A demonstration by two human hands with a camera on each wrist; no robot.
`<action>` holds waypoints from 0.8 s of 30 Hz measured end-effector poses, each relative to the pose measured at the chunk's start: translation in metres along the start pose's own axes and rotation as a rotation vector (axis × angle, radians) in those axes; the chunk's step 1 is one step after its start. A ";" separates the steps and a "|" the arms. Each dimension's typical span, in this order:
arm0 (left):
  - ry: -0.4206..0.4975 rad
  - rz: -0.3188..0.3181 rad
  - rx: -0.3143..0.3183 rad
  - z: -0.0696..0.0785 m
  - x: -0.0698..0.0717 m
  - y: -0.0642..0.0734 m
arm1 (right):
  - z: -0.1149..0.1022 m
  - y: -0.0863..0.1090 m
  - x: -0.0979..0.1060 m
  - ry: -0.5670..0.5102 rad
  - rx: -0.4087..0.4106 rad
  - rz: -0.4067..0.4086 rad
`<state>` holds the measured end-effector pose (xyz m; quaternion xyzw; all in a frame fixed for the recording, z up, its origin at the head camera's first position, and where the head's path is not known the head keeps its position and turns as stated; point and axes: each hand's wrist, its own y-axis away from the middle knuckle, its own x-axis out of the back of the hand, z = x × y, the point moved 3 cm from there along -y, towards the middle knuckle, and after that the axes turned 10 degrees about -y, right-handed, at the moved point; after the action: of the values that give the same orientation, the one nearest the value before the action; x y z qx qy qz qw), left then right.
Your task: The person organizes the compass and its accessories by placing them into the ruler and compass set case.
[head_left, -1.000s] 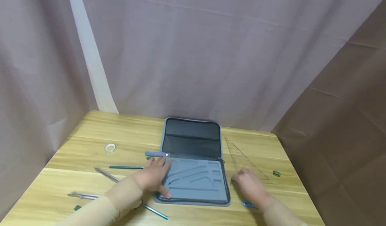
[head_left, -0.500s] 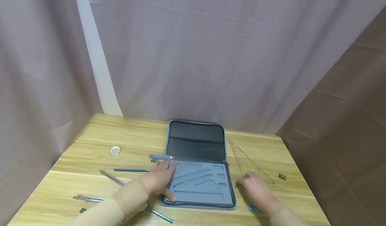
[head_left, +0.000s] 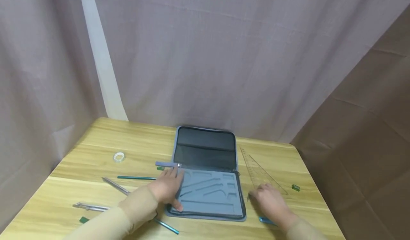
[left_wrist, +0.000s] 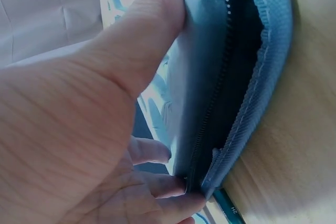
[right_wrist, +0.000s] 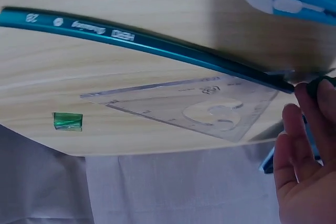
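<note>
A grey-blue zip case (head_left: pixel 205 217) lies unfolded on the table, its cut-out foam tray (head_left: pixel 208 207) facing up. My left hand (head_left: pixel 166 186) rests along the tray's left edge, fingers spread. In the left wrist view the thumb (left_wrist: pixel 152 24) presses on the tray beside the zip. To the right of the case, my right hand (head_left: pixel 269 199) pinches a small dark green thing (right_wrist: pixel 313 87), mostly hidden by the fingers. A teal pencil (right_wrist: pixel 131 40) ends at those fingertips. A clear set square (head_left: pixel 256 174) lies just beyond this hand.
A blue cutter (head_left: pixel 266 220) lies by the right wrist, a small green block (head_left: pixel 295 187) farther right. Around the left arm are a teal pencil (head_left: pixel 136 177), silver compasses (head_left: pixel 91 207), another silver tool (head_left: pixel 115 186) and a green block (head_left: pixel 84 219). A tape roll (head_left: pixel 119 157) lies farther back.
The head view has shifted slightly and partly back. Both hands keep nearly the same places, left on the tray, right beside the case.
</note>
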<state>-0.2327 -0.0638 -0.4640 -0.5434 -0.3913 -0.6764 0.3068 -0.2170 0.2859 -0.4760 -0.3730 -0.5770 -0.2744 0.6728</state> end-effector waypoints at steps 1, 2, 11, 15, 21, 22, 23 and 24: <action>-0.008 -0.004 0.003 0.000 0.001 -0.001 | -0.001 -0.001 0.001 -0.006 -0.004 0.018; -0.013 -0.006 0.005 0.000 0.001 -0.001 | -0.002 -0.003 0.002 -0.021 -0.008 0.040; -0.005 0.002 -0.007 0.002 0.003 -0.002 | -0.026 -0.026 0.020 -0.140 0.090 0.180; -0.012 0.000 -0.005 0.002 0.002 -0.003 | -0.034 -0.032 0.019 -0.121 0.154 0.171; -0.011 -0.014 0.013 0.001 0.000 0.000 | -0.038 -0.033 0.013 -0.113 0.196 0.174; -0.011 -0.014 0.013 0.001 0.000 0.000 | -0.039 -0.033 0.012 -0.119 0.198 0.177; -0.009 -0.013 0.014 0.001 0.000 0.000 | -0.039 -0.033 0.010 -0.124 0.200 0.178; -0.007 -0.014 0.014 0.001 0.000 0.000 | -0.039 -0.033 0.009 -0.126 0.201 0.177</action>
<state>-0.2326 -0.0630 -0.4642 -0.5408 -0.4010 -0.6738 0.3046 -0.2193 0.2360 -0.4634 -0.3694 -0.6076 -0.1308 0.6908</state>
